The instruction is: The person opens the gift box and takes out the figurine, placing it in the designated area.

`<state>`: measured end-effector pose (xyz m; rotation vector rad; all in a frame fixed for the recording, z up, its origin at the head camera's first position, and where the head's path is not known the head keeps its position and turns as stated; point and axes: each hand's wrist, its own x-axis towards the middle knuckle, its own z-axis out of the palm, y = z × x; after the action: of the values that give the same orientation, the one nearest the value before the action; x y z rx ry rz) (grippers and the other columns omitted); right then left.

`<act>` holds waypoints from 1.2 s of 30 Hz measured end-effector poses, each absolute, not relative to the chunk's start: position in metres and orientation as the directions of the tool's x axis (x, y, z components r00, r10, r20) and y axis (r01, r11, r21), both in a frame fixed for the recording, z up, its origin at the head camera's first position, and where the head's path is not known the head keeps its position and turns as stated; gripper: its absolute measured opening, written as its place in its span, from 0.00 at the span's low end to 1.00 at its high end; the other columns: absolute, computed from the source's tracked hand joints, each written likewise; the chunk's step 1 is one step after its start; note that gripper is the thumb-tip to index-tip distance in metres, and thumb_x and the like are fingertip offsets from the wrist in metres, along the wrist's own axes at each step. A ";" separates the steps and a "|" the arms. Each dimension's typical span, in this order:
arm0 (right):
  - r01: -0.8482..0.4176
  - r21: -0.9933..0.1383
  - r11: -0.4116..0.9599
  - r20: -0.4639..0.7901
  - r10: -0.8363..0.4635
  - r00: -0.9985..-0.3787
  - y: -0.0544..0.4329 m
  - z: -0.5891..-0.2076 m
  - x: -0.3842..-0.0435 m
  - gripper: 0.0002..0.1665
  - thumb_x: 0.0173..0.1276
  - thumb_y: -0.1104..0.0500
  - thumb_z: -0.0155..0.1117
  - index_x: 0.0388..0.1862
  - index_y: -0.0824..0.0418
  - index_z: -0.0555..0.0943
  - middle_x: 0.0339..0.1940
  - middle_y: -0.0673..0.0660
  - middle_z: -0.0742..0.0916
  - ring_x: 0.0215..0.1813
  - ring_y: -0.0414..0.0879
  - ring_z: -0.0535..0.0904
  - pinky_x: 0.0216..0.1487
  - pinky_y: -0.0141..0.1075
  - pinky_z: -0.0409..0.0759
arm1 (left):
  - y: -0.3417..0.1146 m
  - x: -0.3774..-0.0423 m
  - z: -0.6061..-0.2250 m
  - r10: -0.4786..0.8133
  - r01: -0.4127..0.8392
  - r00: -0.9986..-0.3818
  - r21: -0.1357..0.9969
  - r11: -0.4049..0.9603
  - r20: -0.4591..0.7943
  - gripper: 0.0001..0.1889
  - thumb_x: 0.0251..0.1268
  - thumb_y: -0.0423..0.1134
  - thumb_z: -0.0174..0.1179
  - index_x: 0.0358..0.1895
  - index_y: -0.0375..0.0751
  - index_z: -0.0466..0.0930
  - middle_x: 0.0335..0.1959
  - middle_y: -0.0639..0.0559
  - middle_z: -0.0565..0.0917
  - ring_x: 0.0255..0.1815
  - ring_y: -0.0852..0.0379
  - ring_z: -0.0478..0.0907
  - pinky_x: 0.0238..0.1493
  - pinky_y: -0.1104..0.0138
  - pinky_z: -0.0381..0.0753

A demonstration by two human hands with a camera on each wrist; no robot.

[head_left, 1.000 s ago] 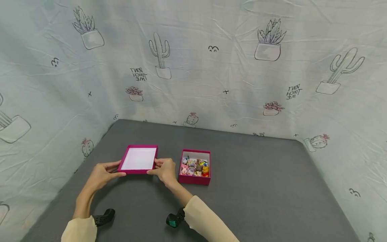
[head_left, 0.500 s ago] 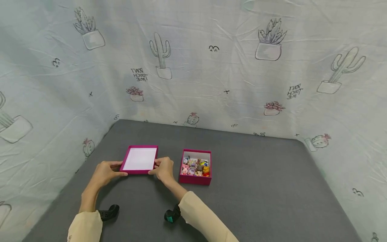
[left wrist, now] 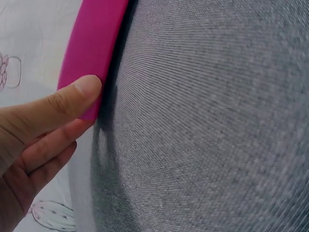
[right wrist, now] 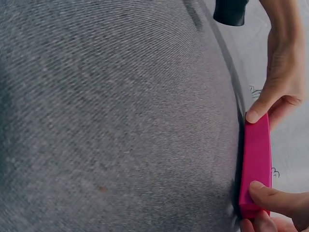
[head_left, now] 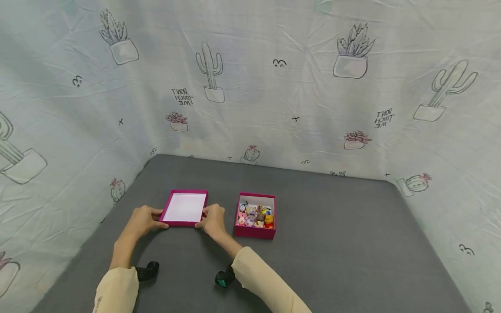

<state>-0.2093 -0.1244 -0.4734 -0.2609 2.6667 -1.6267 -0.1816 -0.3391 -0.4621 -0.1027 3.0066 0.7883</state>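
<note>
Biggest of all, a white fabric backdrop printed with potted cacti [head_left: 250,78] fills the upper half of the head view. Below it spreads a dark grey, ribbed cloth-covered table [head_left: 332,243]. Two cream sleeves [head_left: 270,280] come in from the bottom edge. Left of the frame's centre I see a shallow, square magenta lid with a white inside [head_left: 185,208], hollow side up; I can't tell whether it touches the table. Just right of centre stands a deeper square magenta box with white inner walls [head_left: 255,232], open at the top. The person's left hand [head_left: 142,221] grips the lid's near left corner, thumb on the outer wall; the right hand [head_left: 214,219] pinches the near right corner. A black device [head_left: 148,271] sits at each wrist. Smallest, colourful little figurines [head_left: 255,217] crowd the box.
</note>
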 end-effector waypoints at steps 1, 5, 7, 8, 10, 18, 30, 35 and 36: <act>-0.149 -0.881 0.450 0.092 -0.146 -0.985 -0.123 -0.474 -0.209 0.26 0.34 0.74 0.82 0.38 0.73 0.86 0.38 0.63 0.88 0.29 0.40 0.84 0.27 0.25 0.82 | -0.338 -0.182 -0.462 -0.055 -0.073 -0.997 0.487 0.870 -0.051 0.31 0.43 0.37 0.77 0.51 0.21 0.78 0.41 0.29 0.83 0.42 0.39 0.82 0.38 0.52 0.82; -0.195 -0.879 0.436 0.129 -0.177 -0.976 -0.119 -0.475 -0.207 0.19 0.36 0.76 0.80 0.33 0.72 0.87 0.32 0.60 0.89 0.26 0.37 0.80 0.27 0.24 0.81 | -0.332 -0.184 -0.460 -0.045 -0.066 -0.997 0.481 0.874 -0.055 0.30 0.44 0.34 0.76 0.51 0.18 0.77 0.40 0.29 0.83 0.42 0.40 0.82 0.38 0.52 0.82; -0.221 -0.879 0.422 0.149 -0.198 -0.969 -0.118 -0.475 -0.207 0.17 0.38 0.76 0.79 0.31 0.71 0.87 0.30 0.59 0.89 0.26 0.36 0.79 0.28 0.23 0.81 | -0.329 -0.185 -0.459 -0.045 -0.063 -0.998 0.473 0.879 -0.048 0.29 0.45 0.33 0.75 0.50 0.17 0.77 0.39 0.28 0.83 0.42 0.39 0.82 0.40 0.50 0.82; -0.235 -0.877 0.419 0.158 -0.210 -0.965 -0.118 -0.475 -0.207 0.16 0.38 0.77 0.79 0.30 0.71 0.87 0.28 0.58 0.88 0.26 0.36 0.78 0.28 0.22 0.81 | -0.328 -0.185 -0.458 -0.048 -0.062 -0.998 0.466 0.883 -0.042 0.29 0.45 0.33 0.75 0.49 0.17 0.77 0.39 0.29 0.83 0.42 0.38 0.82 0.42 0.48 0.81; -0.272 -0.865 0.422 0.193 -0.222 -0.956 -0.117 -0.474 -0.207 0.13 0.38 0.76 0.79 0.26 0.70 0.87 0.23 0.55 0.87 0.25 0.34 0.77 0.28 0.21 0.80 | -0.326 -0.185 -0.457 -0.059 -0.069 -0.998 0.457 0.887 -0.036 0.28 0.44 0.32 0.75 0.48 0.17 0.78 0.39 0.28 0.83 0.42 0.38 0.81 0.43 0.46 0.80; -0.273 -0.845 0.460 0.195 -0.211 -0.958 -0.117 -0.478 -0.205 0.17 0.39 0.72 0.81 0.30 0.73 0.83 0.17 0.51 0.80 0.23 0.36 0.73 0.20 0.22 0.69 | -0.328 -0.173 -0.454 -0.113 -0.134 -0.991 0.475 0.870 -0.072 0.32 0.45 0.36 0.76 0.51 0.17 0.76 0.40 0.28 0.82 0.42 0.36 0.78 0.44 0.45 0.78; -0.214 -0.976 0.050 0.193 -0.271 -0.943 -0.064 -0.435 -0.175 0.32 0.60 0.66 0.70 0.62 0.73 0.72 0.61 0.65 0.79 0.62 0.58 0.75 0.60 0.39 0.74 | -0.325 -0.137 -0.438 -0.081 0.009 -0.988 0.580 0.815 0.129 0.35 0.61 0.45 0.66 0.63 0.22 0.67 0.57 0.26 0.74 0.57 0.30 0.72 0.52 0.43 0.75; -0.197 -0.975 -0.098 0.217 -0.288 -0.933 -0.018 -0.432 -0.171 0.28 0.62 0.67 0.68 0.61 0.71 0.74 0.60 0.64 0.80 0.62 0.57 0.74 0.63 0.40 0.72 | -0.314 -0.143 -0.440 0.035 0.178 -0.980 0.786 0.592 0.195 0.31 0.64 0.41 0.64 0.65 0.28 0.68 0.61 0.33 0.74 0.61 0.47 0.75 0.52 0.70 0.79; -0.196 -0.975 -0.101 0.217 -0.280 -0.935 -0.009 -0.433 -0.171 0.28 0.62 0.67 0.68 0.61 0.71 0.74 0.60 0.64 0.80 0.62 0.57 0.74 0.63 0.39 0.72 | -0.312 -0.144 -0.441 0.052 0.204 -0.976 0.819 0.537 0.210 0.30 0.64 0.39 0.64 0.66 0.28 0.68 0.62 0.33 0.73 0.61 0.53 0.75 0.52 0.74 0.77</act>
<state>-0.1715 -0.0090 -0.4333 -0.5476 2.0669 -2.2220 -0.1443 -0.3122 -0.4412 0.2430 2.8918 1.5756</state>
